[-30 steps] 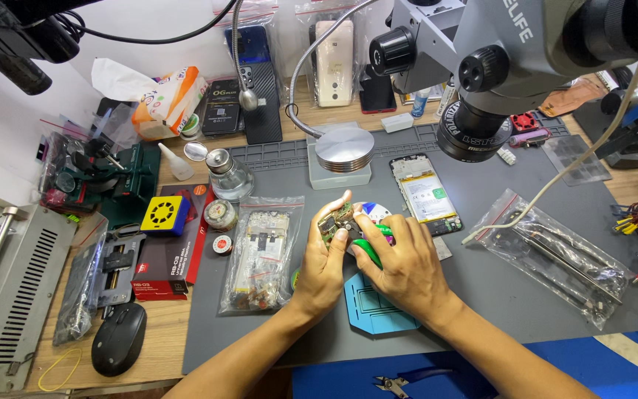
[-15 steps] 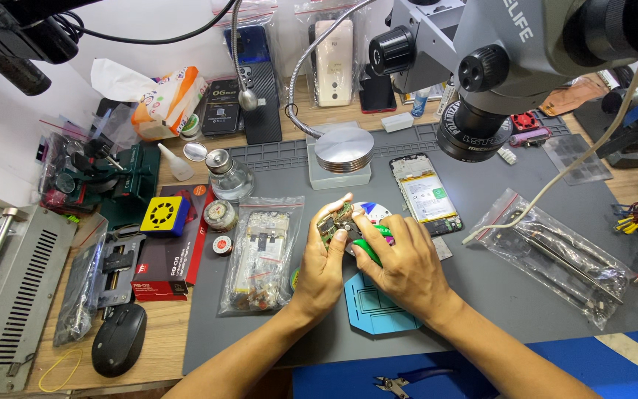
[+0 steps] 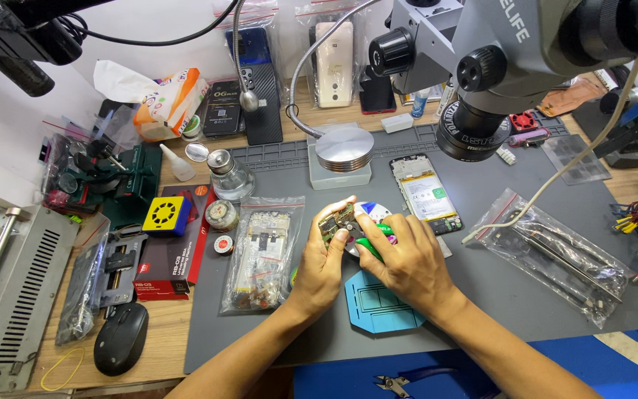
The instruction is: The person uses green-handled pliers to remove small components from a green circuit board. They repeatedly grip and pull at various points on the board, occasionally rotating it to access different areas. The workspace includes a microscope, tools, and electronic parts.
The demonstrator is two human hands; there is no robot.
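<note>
My left hand [image 3: 322, 260] holds a small green circuit board [image 3: 336, 219] by its edge, lifted just over the grey work mat [image 3: 496, 295]. My right hand [image 3: 407, 262] grips a green-handled tool [image 3: 370, 247] and presses its tip against the board. Under the hands sit a round blue and white disc [image 3: 372, 211] and a blue plastic plate [image 3: 378, 307]. An opened phone [image 3: 426, 192] lies just beyond my right hand, its insides facing up.
A microscope head [image 3: 496, 81] hangs over the mat's far right. A clear bag with phone parts [image 3: 261, 251] lies left of my hands, another bag [image 3: 555, 251] to the right. A glass bottle [image 3: 229, 176], a round metal base [image 3: 342, 151], a mouse [image 3: 121, 336] and pliers [image 3: 400, 383] are nearby.
</note>
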